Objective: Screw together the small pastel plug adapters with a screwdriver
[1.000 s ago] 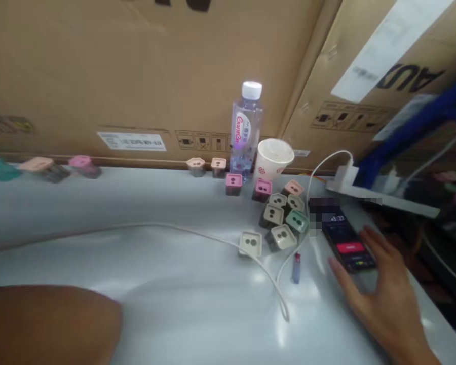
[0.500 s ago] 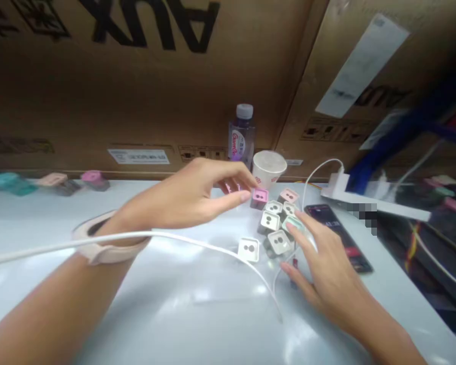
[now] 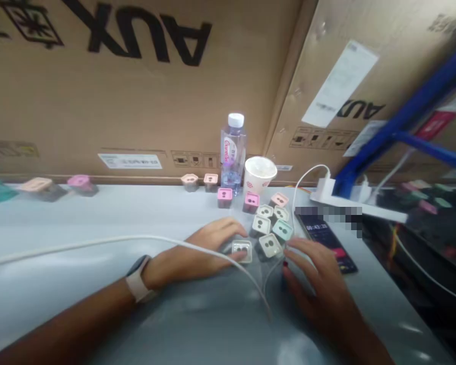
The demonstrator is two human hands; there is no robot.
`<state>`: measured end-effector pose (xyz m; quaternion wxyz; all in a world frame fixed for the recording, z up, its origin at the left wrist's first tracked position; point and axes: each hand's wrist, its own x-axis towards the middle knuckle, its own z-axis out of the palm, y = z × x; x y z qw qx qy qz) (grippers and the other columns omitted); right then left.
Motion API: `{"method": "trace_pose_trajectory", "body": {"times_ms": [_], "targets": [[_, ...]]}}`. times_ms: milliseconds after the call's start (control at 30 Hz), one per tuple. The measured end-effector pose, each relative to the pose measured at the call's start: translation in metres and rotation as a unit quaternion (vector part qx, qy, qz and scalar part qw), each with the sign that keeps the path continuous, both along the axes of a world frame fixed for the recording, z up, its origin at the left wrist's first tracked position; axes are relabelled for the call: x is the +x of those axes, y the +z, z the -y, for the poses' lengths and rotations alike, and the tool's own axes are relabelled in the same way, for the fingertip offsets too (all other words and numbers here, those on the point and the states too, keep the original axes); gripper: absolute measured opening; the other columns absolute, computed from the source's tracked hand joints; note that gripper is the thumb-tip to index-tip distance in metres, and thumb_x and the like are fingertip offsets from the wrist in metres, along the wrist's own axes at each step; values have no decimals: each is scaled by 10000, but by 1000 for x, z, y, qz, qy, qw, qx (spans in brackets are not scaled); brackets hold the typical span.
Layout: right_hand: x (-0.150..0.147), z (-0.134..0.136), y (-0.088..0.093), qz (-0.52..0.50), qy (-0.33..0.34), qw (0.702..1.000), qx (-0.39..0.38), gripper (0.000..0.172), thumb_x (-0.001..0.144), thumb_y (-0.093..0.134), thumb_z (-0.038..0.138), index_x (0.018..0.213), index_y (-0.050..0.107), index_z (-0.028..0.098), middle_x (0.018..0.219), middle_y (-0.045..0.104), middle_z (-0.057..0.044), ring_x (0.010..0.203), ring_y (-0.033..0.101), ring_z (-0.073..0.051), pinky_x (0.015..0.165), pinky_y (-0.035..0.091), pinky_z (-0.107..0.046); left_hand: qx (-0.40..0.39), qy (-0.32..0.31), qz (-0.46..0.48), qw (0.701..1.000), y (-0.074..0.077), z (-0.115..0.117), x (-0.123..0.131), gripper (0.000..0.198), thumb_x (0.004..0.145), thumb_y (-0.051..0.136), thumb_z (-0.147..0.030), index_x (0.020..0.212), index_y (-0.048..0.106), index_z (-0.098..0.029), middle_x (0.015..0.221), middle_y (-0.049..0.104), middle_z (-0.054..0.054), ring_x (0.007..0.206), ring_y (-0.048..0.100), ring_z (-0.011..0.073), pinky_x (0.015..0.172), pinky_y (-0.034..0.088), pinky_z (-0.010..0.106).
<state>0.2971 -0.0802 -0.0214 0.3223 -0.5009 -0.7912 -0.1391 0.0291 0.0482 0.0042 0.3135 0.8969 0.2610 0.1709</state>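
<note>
My left hand (image 3: 201,251) lies on the white table (image 3: 79,284) with its fingers curled round a cream cube-shaped piece with two holes (image 3: 242,250). A smartwatch (image 3: 137,279) is on that wrist. My right hand (image 3: 315,276) rests just right of it, fingers spread, beside a cluster of several cream, mint and pink cubes (image 3: 270,225). A white cable (image 3: 110,241) runs across the left forearm. A small red-capped item (image 3: 285,264) peeks out under the right fingers.
A phone (image 3: 325,241) with a lit screen lies right of the cubes. A water bottle (image 3: 232,149) and a paper cup (image 3: 259,175) stand by the cardboard boxes (image 3: 137,86). More cubes (image 3: 79,183) line the back edge. A blue frame (image 3: 399,121) stands at right.
My left hand dropped from the pink cube at the back to the cream cube near the front. My right hand left the phone and now rests beside the cube cluster.
</note>
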Motion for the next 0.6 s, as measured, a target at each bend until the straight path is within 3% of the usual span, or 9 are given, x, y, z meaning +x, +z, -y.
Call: {"method": "trace_pose_trajectory", "body": {"times_ms": [100,200,267,367,500,600], "targets": [[9,13,-6,-11,-49,998,26,256,976,648,205,1231,642,200,1203,709,-128,1141,677,-293,964,545,-496,-7,42,7,999,-6,-4,2,276,1066,524,-446,1208,640,-239,1221,689,58,1135,653,235,1018,519,397],[18,23,-14,-24,-94,995,38,210,990,635,227,1199,644,208,1135,716,-111,1052,694,-283,923,551,-486,-17,70,11,997,-7,-4,1,374,1078,486,-478,1348,577,-236,1342,663,70,1197,649,254,1048,523,429],[20,27,-19,-31,-100,994,40,186,1002,620,232,1182,647,196,1116,714,-115,1032,692,-278,912,546,-476,-32,69,4,997,-9,-2,-1,543,1008,614,-495,1471,487,-243,1469,598,84,1300,611,285,1114,505,452],[19,30,-21,-32,-88,995,43,170,996,627,205,1161,656,178,1090,721,-110,1019,694,-266,905,532,-447,-29,72,9,997,-19,0,-2,784,835,811,-422,1510,459,-232,1514,562,112,1364,569,334,1184,467,483],[11,23,-11,-57,-79,995,9,163,999,617,222,1154,658,196,1066,741,-84,989,708,-259,894,534,-439,-8,77,51,996,-38,-4,-1,607,913,716,-348,1467,487,-256,1436,617,80,1286,628,288,1151,513,462],[-3,8,0,-86,-82,992,-31,186,1020,600,323,1161,655,215,1062,747,-88,970,715,-271,839,553,-436,-2,77,58,995,-42,-4,-1,601,913,703,-318,1466,475,-264,1439,611,68,1294,628,290,1149,517,472]]}}
